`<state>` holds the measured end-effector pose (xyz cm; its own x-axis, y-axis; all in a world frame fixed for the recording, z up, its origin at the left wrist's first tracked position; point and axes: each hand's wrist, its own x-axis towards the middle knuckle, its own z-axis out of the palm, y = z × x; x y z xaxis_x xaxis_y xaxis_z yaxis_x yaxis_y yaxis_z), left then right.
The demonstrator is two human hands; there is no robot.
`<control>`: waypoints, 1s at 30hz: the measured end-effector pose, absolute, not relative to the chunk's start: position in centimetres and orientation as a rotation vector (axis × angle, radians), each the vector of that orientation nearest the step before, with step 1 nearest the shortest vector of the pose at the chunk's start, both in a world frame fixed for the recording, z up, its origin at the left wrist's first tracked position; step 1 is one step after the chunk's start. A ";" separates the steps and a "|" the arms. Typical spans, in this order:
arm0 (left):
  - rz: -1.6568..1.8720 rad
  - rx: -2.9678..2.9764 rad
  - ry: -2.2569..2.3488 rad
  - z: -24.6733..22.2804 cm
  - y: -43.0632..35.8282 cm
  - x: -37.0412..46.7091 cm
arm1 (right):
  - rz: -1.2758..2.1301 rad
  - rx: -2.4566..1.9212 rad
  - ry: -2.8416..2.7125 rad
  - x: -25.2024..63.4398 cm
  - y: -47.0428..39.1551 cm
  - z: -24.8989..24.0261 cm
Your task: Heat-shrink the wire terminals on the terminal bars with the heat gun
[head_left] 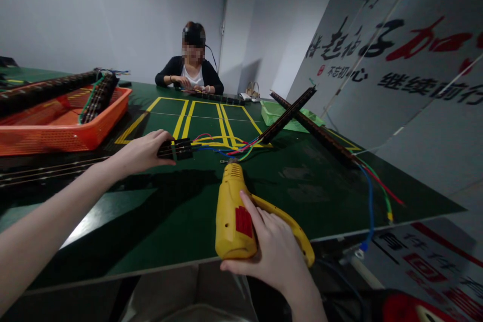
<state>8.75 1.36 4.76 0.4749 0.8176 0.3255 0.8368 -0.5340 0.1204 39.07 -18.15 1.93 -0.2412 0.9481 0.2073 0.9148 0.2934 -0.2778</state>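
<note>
r hand (273,249) grips yellow drill (234,216); l hand (145,151) on strip (177,149)

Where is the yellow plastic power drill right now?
In the head view, lower centre: the yellow plastic power drill lies at the green table's near edge, gripped by the right hand.

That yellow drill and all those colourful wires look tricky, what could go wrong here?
1. The yellow drill in the right hand points at the loose coloured wires; its tip might snag or nick them.
2. The left hand holds the black strip close to the drill's path, so a slip could hurt fingers.
3. Wires dangle off the table edge and could get tugged.
</note>
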 end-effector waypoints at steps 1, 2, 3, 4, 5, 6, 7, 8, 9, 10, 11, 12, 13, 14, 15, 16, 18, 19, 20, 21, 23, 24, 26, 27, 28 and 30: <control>-0.574 -2.643 -1.431 5.1 1.2 9.4 | 0.169 -1.638 -2.260 38.5 -17.8 2.0; -0.609 -2.635 -1.366 5.4 1.1 10.1 | 0.198 -1.587 -2.286 37.9 -17.4 2.1; -0.641 -2.633 -1.291 5.6 0.8 10.8 | 0.229 -1.542 -2.308 37.3 -17.1 2.2; -0.667 -2.642 -1.207 5.7 0.6 11.5 | 0.255 -1.506 -2.321 36.7 -16.8 2.3; -0.690 -2.659 -1.117 5.7 0.3 12.1 | 0.264 -1.482 -2.323 36.3 -16.6 2.4; -0.707 -2.676 -1.031 5.7 0.0 12.8 | 0.242 -1.458 -2.315 35.9 -16.5 2.7; -0.724 -2.687 -0.955 5.7 -0.3 13.4 | 0.183 -1.423 -2.297 35.7 -16.6 3.1; -0.739 -2.692 -0.892 5.7 -0.6 13.9 | 0.086 -1.368 -2.271 35.6 -16.7 3.7; -0.750 -2.694 -0.845 5.6 -0.8 14.3 | -0.041 -1.300 -2.239 35.5 -16.9 4.5; -0.758 -2.695 -0.808 5.6 -1.1 14.7 | -0.184 -1.227 -2.205 35.5 -17.0 5.4; -0.764 -2.699 -0.777 5.6 -1.3 15.0 | -0.321 -1.171 -2.178 35.4 -17.0 6.3; -0.769 -2.707 -0.752 5.7 -1.5 15.3 | -0.448 -1.159 -2.162 35.2 -16.8 7.3; -0.780 -2.714 -0.732 5.7 -1.7 15.5 | -0.551 -1.179 -2.175 35.0 -16.3 8.1; -0.796 -2.715 -0.722 5.7 -1.8 15.6 | -0.617 -1.229 -2.211 34.7 -15.7 8.8; -0.818 -2.708 -0.721 5.7 -1.9 15.6 | -0.656 -1.292 -2.260 34.5 -14.9 9.4; -0.839 -2.699 -0.725 5.7 -2.0 15.6 | -0.673 -1.360 -2.319 34.3 -13.9 9.7; -0.856 -2.691 -0.734 5.4 -2.1 15.4 | -0.698 -1.449 -2.429 34.1 -11.9 10.0; -0.853 -2.699 -0.731 5.2 -2.1 15.3 | -0.718 -1.465 -2.471 34.2 -11.0 10.0; -0.849 -2.712 -0.728 5.0 -2.0 15.2 | -0.737 -1.464 -2.505 34.4 -10.2 10.0; -0.851 -2.725 -0.725 4.7 -1.9 15.0 | -0.753 -1.453 -2.532 34.6 -9.5 9.9; -0.859 -2.747 -0.734 4.2 -1.5 15.0 | -0.760 -1.426 -2.579 35.2 -8.5 9.9; -0.865 -2.751 -0.745 4.1 -1.3 15.0 | -0.752 -1.412 -2.602 35.5 -8.2 10.0; -0.878 -2.735 -0.763 4.3 -1.1 15.3 | -0.739 -1.389 -2.635 36.1 -7.6 10.3; -0.892 -2.709 -0.769 4.6 -1.2 15.5 | -0.737 -1.384 -2.641 36.4 -7.4 10.7; -0.925 -2.669 -0.778 5.0 -1.4 15.6 | -0.739 -1.385 -2.641 36.8 -7.1 11.1; -1.036 -2.568 -0.768 6.0 -2.7 15.5 | -0.759 -1.405 -2.613 37.8 -6.8 12.3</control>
